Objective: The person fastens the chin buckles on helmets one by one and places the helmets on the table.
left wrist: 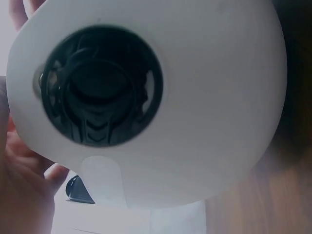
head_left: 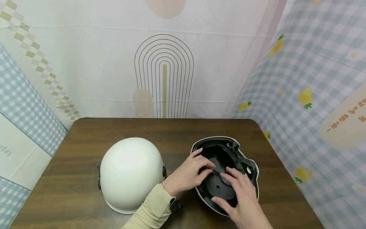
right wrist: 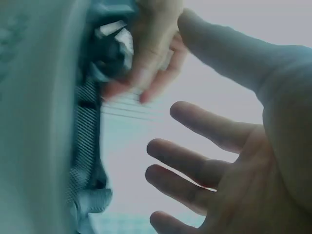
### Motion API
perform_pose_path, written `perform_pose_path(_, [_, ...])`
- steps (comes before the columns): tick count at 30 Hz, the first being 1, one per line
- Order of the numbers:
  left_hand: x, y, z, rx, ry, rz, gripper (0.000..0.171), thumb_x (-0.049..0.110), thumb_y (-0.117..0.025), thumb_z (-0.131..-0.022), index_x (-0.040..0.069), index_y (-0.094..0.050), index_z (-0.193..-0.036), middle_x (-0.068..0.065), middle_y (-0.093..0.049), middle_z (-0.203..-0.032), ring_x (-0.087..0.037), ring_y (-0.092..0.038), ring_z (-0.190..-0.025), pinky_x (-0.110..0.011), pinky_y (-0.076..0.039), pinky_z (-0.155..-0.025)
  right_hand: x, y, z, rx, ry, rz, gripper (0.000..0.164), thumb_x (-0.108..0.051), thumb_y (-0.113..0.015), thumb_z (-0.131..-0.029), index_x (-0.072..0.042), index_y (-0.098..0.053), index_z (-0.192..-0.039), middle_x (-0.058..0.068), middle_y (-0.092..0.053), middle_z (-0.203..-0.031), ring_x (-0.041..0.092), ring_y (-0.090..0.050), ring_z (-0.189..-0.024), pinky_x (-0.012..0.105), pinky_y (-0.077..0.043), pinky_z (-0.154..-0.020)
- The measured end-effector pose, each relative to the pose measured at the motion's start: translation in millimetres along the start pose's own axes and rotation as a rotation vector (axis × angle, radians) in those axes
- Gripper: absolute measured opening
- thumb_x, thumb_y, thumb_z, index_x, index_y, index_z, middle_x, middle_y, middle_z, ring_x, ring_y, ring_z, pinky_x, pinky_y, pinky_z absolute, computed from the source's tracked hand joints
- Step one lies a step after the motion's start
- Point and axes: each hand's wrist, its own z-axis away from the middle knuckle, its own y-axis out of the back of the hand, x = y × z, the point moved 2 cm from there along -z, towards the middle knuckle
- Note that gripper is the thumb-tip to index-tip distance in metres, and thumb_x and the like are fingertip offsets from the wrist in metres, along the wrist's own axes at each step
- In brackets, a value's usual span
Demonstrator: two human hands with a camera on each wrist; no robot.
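Note:
An upturned white helmet (head_left: 256, 187) shows its black padded lining (head_left: 223, 187). My left hand (head_left: 188, 173) reaches over its rim, thumb and forefinger pinching a thin black strap (head_left: 216, 172) inside. Over the other side hovers my right hand (head_left: 243, 197), its fingers spread and pointing into the shell. In the right wrist view, that hand (right wrist: 229, 161) grips nothing, and the left hand is blurred beside a black webbing strap (right wrist: 87, 126). The left wrist view has the white shell (left wrist: 209, 97) with a round black dial (left wrist: 102, 87) on its side.
A second white helmet (head_left: 131, 171) stands dome up on the left, close to my left forearm. Black straps (head_left: 175, 205) lie beside my left cuff. Both are on a brown wooden table (head_left: 160, 127), with cloth hangings (head_left: 217, 63) behind and at the sides.

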Motion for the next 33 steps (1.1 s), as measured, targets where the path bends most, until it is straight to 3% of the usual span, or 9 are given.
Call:
perform_pose_path(3, [-2.1,2.7,2.9,0.090,0.006,0.021,0.015,0.011,-0.062,-0.095,0.011,-0.068,-0.109,-0.001,-0.064,-0.119,-0.015,-0.053,-0.122,-0.044,-0.020,-0.115,0,-11,5,-0.046,0.004,0.038,0.076,-0.039,-0.086,-0.071,-0.011,-0.054,-0.134,0.013,-0.041,-0.145,0.038,-0.037,-0.129,0.068,-0.026,-0.093])
perform_pose_path(5, [-3.8,5.4,6.4,0.145,0.047,0.065,0.021,0.011,-0.060,-0.096,0.010,-0.065,-0.116,-0.005,-0.056,-0.133,-0.022,-0.041,-0.134,-0.047,-0.020,-0.115,0,-18,7,-0.086,-0.010,0.057,0.081,-0.044,-0.085,-0.070,-0.010,-0.052,-0.136,0.012,-0.037,-0.148,0.039,-0.034,-0.132,0.069,-0.024,-0.094])
perform_pose_path(10, [-9.4,9.4,17.4,0.202,0.263,0.170,0.040,0.025,-0.052,-0.102,0.010,-0.048,-0.139,-0.003,-0.029,-0.154,-0.021,-0.020,-0.145,-0.050,-0.027,-0.111,-2,-33,6,-0.146,-0.002,0.126,0.085,-0.053,-0.082,-0.070,-0.011,-0.051,-0.138,0.012,-0.038,-0.148,0.037,-0.031,-0.135,0.069,-0.022,-0.098])
perform_pose_path(14, [-14.0,6.2,25.2,0.196,0.438,0.242,0.053,0.039,-0.045,-0.103,0.012,-0.036,-0.148,-0.002,-0.025,-0.156,-0.018,-0.021,-0.144,-0.049,-0.031,-0.108,-5,-42,5,-0.147,0.024,0.160,0.079,-0.051,-0.083,-0.070,-0.013,-0.056,-0.133,0.010,-0.042,-0.145,0.036,-0.034,-0.132,0.066,-0.024,-0.098])
perform_pose_path(18, [-17.3,1.4,30.3,0.171,0.546,0.290,0.059,0.046,-0.042,-0.103,0.018,-0.028,-0.153,0.001,-0.027,-0.155,-0.016,-0.027,-0.141,-0.045,-0.032,-0.109,-8,-48,4,-0.125,0.056,0.160,0.059,-0.037,-0.085,-0.073,-0.015,-0.063,-0.123,0.009,-0.048,-0.139,0.035,-0.040,-0.128,0.064,-0.027,-0.097])
perform_pose_path(24, [-20.4,-2.1,34.8,0.162,0.604,0.335,0.066,0.050,-0.042,-0.102,0.020,-0.018,-0.156,0.000,-0.030,-0.154,-0.016,-0.032,-0.139,-0.044,-0.033,-0.108,-10,-52,2,-0.071,0.099,0.164,0.045,-0.026,-0.084,-0.074,-0.016,-0.068,-0.115,0.007,-0.054,-0.131,0.032,-0.045,-0.122,0.062,-0.032,-0.094])
perform_pose_path(33, [-25.2,-2.4,42.1,0.132,0.683,0.323,0.064,0.054,-0.040,-0.101,0.018,-0.030,-0.153,-0.003,-0.037,-0.150,-0.023,-0.040,-0.135,-0.047,-0.036,-0.105,-11,-48,-2,0.004,0.097,0.120,0.042,-0.022,-0.086,-0.072,-0.013,-0.072,-0.111,0.005,-0.059,-0.123,0.031,-0.050,-0.115,0.058,-0.037,-0.088])
